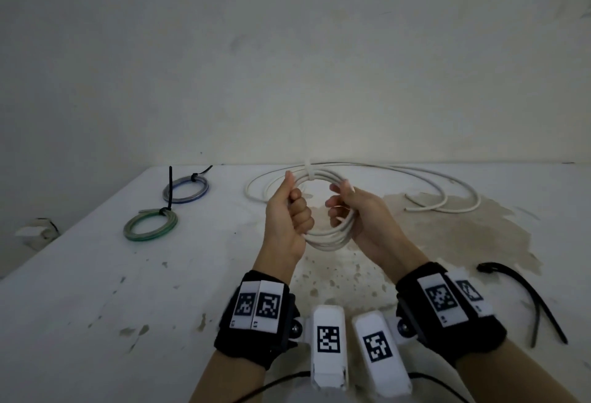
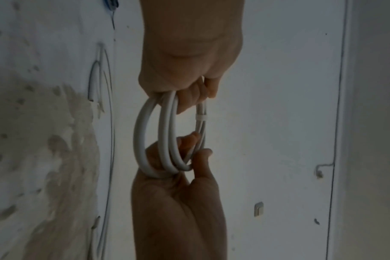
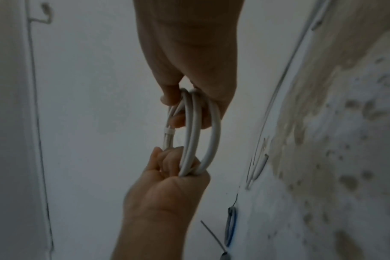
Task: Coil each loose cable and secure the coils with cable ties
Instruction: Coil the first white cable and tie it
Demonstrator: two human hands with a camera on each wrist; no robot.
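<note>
A pale, stained wall [image 1: 287,51] rises behind a white table [image 1: 96,290] with a large brownish blotch on its right half. In the head view, the left hand [image 1: 286,214] and the right hand [image 1: 358,214] hold a white cable coil [image 1: 326,239] upright above the table, each hand curled round one side of it. A white cable tie [image 1: 307,167] binds the top of the coil. More loose white cable [image 1: 447,188] lies in wide loops on the table behind the hands. At the left, a blue coil [image 1: 186,190] and a green coil [image 1: 150,223] lie flat, each cinched with a black tie. Spare black ties [image 1: 524,294] rest at the right, near the right wrist.

In the left wrist view, the left hand [image 2: 180,207] at the bottom grips several strands of the coil [image 2: 165,133] in curled fingers; the right hand [image 2: 189,58] grasps them from above. The tie [image 2: 201,117] wraps the thinner strands.

In the right wrist view, the right hand [image 3: 189,52] clasps the coil [image 3: 194,133] at the top, the left hand [image 3: 165,193] below. The blue coil [image 3: 230,227] shows on the table.
</note>
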